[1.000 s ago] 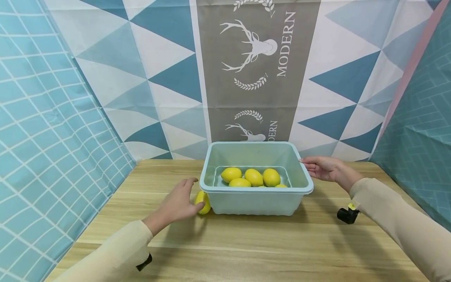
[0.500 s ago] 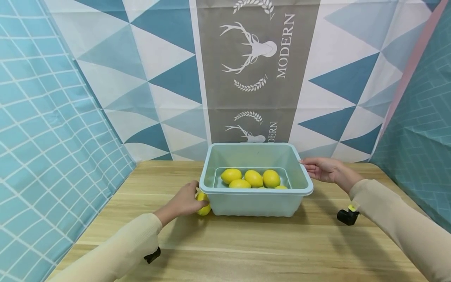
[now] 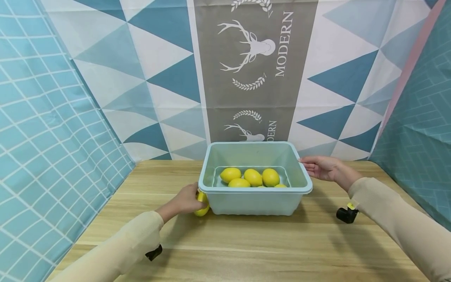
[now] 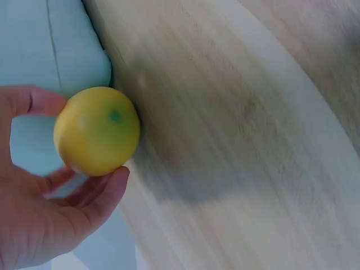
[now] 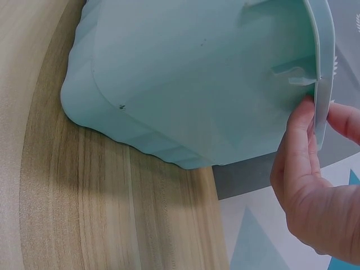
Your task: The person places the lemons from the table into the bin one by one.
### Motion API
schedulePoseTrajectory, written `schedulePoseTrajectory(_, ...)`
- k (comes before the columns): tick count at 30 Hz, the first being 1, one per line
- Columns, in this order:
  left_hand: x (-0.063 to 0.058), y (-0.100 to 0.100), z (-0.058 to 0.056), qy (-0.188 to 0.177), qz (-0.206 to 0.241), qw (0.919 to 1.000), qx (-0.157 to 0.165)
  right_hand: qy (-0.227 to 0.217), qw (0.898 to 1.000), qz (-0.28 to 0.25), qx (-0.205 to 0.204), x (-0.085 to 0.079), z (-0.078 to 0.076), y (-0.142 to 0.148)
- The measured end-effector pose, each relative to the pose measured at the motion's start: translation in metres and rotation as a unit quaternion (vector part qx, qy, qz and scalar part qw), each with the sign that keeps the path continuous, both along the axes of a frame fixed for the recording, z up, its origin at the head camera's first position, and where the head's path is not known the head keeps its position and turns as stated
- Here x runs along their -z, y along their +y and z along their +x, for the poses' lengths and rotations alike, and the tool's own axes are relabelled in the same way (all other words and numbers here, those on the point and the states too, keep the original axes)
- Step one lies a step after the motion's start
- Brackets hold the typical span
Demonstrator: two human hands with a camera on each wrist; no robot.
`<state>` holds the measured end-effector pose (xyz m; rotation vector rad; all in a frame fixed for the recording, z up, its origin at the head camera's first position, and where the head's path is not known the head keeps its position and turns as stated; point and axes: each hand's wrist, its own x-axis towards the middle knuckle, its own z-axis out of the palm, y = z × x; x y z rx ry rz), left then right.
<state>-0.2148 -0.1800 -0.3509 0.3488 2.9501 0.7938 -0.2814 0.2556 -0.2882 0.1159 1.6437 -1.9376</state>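
Note:
My left hand [image 3: 186, 199] holds a yellow lemon [image 4: 97, 134] beside the left end of a pale green plastic bin [image 3: 255, 203]. In the left wrist view, the thumb and fingers curl round the lemon, whose greenish tip faces the camera. The bin's wall stands close behind it. Over at the bin's right end, my right hand [image 3: 322, 168] pinches the rim [image 5: 322, 107], thumb on one side and fingers under the lip on the other. Inside the bin lie several more lemons [image 3: 253, 177], some partly hidden by the front wall.
The bin stands on a wood-grain table [image 3: 253, 246] near its back edge. A patterned cloth [image 3: 169, 78] hangs behind, with blue tiled cloth [image 3: 53, 117] at the left. A small black device [image 3: 347, 214] hangs at the right sleeve.
My left hand has moved right and closed round the lemon beside the bin, which has shifted slightly. My right hand keeps its pinch on the rim.

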Motion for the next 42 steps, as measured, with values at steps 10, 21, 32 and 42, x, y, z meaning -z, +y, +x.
schedulePoseTrajectory(10, -0.003, -0.008, 0.008, 0.037, -0.069, 0.9938, 0.079, 0.007, 1.000, -0.005, -0.013, 0.001, 0.000, 0.000)
schedulePoseTrajectory(21, 0.002, -0.010, 0.023, 0.107, -0.175, 0.9755, 0.080, 0.002, 1.000, -0.007, -0.015, 0.001, 0.002, 0.001)
schedulePoseTrajectory(32, 0.004, -0.014, 0.029, 0.160, -0.247, 0.9518, 0.085, -0.003, 1.000, -0.007, -0.012, 0.001, 0.001, 0.001)
schedulePoseTrajectory(42, 0.008, -0.018, 0.028, 0.146, -0.239, 0.9577, 0.068, -0.002, 1.000, -0.007, -0.012, 0.000, 0.000, 0.000)
